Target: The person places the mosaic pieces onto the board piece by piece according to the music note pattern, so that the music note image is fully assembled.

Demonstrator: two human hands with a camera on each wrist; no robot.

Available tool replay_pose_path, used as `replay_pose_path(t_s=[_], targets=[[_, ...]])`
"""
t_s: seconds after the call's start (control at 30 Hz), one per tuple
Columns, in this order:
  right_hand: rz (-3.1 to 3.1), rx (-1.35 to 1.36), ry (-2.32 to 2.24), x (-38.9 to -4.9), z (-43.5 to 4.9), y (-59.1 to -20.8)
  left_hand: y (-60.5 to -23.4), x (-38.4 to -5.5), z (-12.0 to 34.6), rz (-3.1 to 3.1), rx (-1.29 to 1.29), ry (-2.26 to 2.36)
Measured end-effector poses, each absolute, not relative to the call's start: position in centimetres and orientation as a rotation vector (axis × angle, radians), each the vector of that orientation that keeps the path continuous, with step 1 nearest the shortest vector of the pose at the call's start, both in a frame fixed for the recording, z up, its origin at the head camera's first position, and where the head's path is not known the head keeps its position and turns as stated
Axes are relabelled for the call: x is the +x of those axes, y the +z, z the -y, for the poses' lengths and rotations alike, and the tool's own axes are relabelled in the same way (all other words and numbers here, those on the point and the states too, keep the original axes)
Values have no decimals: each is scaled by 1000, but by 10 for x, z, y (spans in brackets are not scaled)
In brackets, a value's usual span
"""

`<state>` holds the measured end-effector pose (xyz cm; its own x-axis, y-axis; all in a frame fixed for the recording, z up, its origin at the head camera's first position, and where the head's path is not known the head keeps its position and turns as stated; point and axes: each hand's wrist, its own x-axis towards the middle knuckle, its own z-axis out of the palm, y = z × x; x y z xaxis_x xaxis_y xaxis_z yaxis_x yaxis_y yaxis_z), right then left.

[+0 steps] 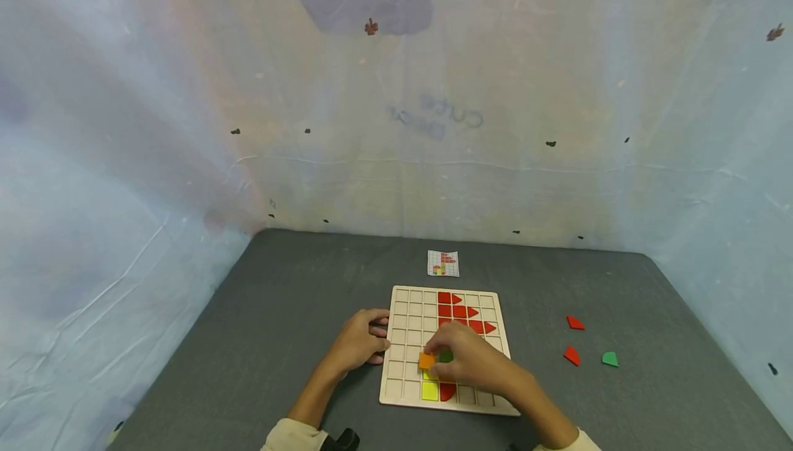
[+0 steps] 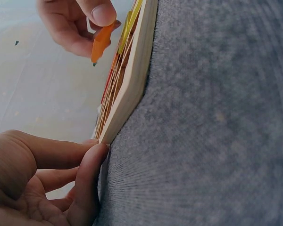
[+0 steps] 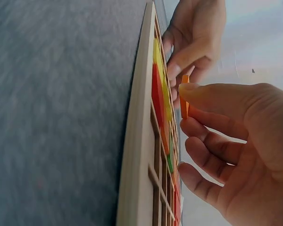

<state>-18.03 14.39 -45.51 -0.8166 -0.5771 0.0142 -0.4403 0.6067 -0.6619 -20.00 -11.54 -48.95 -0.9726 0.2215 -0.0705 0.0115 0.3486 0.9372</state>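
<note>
My right hand (image 1: 471, 360) pinches an orange tile (image 1: 427, 361) between thumb and fingertips. In the right wrist view the tile (image 3: 185, 96) stands on edge, raised over the wooden grid board (image 1: 405, 341). At the board's left edge is my left hand (image 1: 359, 339); its thumb and index finger (image 2: 61, 154) pinch the rim in the left wrist view. Set in the grid are red squares and pointed red tiles (image 1: 458, 312) toward the far side. Nearer me lie yellow tiles (image 1: 430, 391), a rounded red tile (image 1: 447, 391) and a green tile (image 1: 445, 354), partly hidden by my right hand.
A small printed card (image 1: 442, 264) with a coloured pattern lies beyond the board. To the right, two loose red tiles, one farther (image 1: 575, 323) and one nearer (image 1: 571, 356), lie near a green tile (image 1: 610, 359) on the grey table (image 1: 297, 286). A pale sheet (image 1: 372, 189) hangs behind.
</note>
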Motion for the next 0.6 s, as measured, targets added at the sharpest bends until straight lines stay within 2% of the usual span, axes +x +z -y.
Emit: replay_pose_path(t_s=[0.6], targets=[[-2617,-918,-921,-184,-126,-462,-488,-201,116,-2402,199,1689]])
